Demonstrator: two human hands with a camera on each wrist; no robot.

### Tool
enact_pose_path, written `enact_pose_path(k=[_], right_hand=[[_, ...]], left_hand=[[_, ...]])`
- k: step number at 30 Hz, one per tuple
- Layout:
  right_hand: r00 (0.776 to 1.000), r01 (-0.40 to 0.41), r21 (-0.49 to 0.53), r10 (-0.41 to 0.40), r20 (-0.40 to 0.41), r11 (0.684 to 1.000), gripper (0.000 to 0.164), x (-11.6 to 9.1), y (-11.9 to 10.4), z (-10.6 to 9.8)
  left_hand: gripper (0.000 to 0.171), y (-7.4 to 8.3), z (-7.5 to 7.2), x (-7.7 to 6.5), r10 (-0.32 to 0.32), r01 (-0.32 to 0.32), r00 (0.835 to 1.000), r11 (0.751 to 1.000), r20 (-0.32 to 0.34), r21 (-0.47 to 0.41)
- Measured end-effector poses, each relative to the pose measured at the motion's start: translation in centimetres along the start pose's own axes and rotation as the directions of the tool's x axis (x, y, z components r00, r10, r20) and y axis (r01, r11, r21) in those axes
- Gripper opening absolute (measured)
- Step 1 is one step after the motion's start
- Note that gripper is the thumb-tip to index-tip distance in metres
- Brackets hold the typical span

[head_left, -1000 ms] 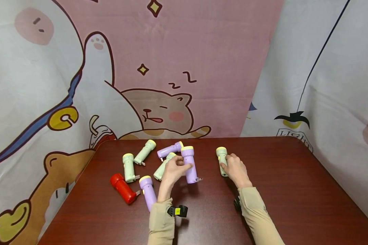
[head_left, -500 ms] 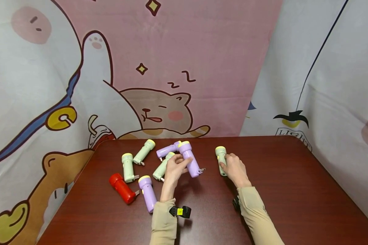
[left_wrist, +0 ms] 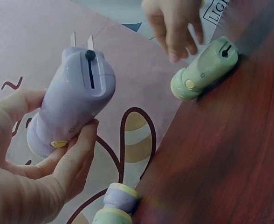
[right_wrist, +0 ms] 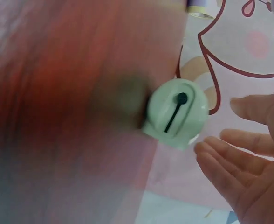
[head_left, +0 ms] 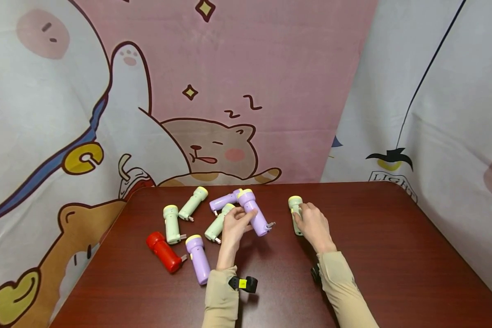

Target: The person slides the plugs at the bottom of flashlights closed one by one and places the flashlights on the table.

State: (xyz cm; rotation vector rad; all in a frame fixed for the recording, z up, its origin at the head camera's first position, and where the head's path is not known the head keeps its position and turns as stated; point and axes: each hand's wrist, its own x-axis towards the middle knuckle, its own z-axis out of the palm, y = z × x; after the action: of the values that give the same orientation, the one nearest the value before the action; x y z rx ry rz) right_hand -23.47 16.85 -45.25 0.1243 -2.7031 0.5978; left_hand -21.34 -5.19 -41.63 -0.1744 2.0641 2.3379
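Note:
My left hand [head_left: 235, 228] holds a purple flashlight [head_left: 254, 214] above the table, thumb on one side and fingers on the other. Its yellow-rimmed head points up and left in the head view. Two metal plug prongs stick out from its tail, plain in the left wrist view, where a slot and a yellow switch [left_wrist: 59, 143] also show. On the right lies a pale green flashlight [left_wrist: 204, 70] with its tail slot facing the person. My right hand [right_wrist: 249, 158] hovers just beside it, fingers spread and apart from it.
Left of the hands lie a red flashlight [head_left: 164, 253], a purple one [head_left: 198, 259] in front, another purple one [head_left: 224, 201] at the back, and several green ones, including one green flashlight [head_left: 172, 224] with its prongs out. A cartoon cloth [head_left: 295, 91] hangs behind the table.
The purple flashlight in my left hand has tilted, its head leaning left and its tail swinging right and up. My right hand's fingers have come off the green flashlight, which stays in place.

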Motion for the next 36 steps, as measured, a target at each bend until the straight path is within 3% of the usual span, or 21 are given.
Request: enact_pose_path(k=[4, 7, 12, 19, 24, 29, 36], right_hand=[[0.996, 0.079, 0.029, -0.078, -0.05, 0.996, 0.03, -0.1, -0.5, -0.5], [0.983, 0.182, 0.048, -0.181, -0.026, 0.982, 0.03, -0.2, -1.2, -1.2], [0.944, 0.325, 0.072, -0.328, 0.042, 0.943, 0.034, -0.5, -2.7, -2.3], [0.877, 0.472, 0.07, -0.476, 0.064, 0.879, 0.037, -1.3, -4.2, -3.3], [0.841, 0.532, 0.082, -0.537, 0.06, 0.842, 0.041, -1.6, -4.8, -3.5], [0.825, 0.56, 0.086, -0.564, 0.039, 0.824, 0.041, -1.7, -5.0, -3.3], [0.807, 0.589, 0.088, -0.59, -0.012, 0.803, 0.036, -1.7, -5.1, -2.9]], left_hand=[[0.041, 1.3, 0.2, -1.1, 0.005, -0.005, 1.0, 1.0, -0.008, 0.006], [0.04, 2.0, 0.4, -1.7, 0.006, -0.006, 1.0, 1.0, -0.025, 0.012], [0.04, 2.0, 0.5, -1.8, 0.02, -0.019, 0.999, 1.0, -0.047, 0.022], [0.041, 1.4, 0.6, -1.3, 0.04, -0.037, 0.996, 0.999, -0.074, 0.036], [0.041, 2.2, 0.9, -2.1, 0.064, -0.057, 0.993, 0.995, -0.104, 0.076], [0.039, 2.0, 1.0, -1.9, 0.072, -0.065, 0.993, 0.995, -0.098, 0.08], [0.041, -0.5, 0.9, 0.2, 0.061, -0.057, 0.995, 0.996, -0.074, 0.063]])
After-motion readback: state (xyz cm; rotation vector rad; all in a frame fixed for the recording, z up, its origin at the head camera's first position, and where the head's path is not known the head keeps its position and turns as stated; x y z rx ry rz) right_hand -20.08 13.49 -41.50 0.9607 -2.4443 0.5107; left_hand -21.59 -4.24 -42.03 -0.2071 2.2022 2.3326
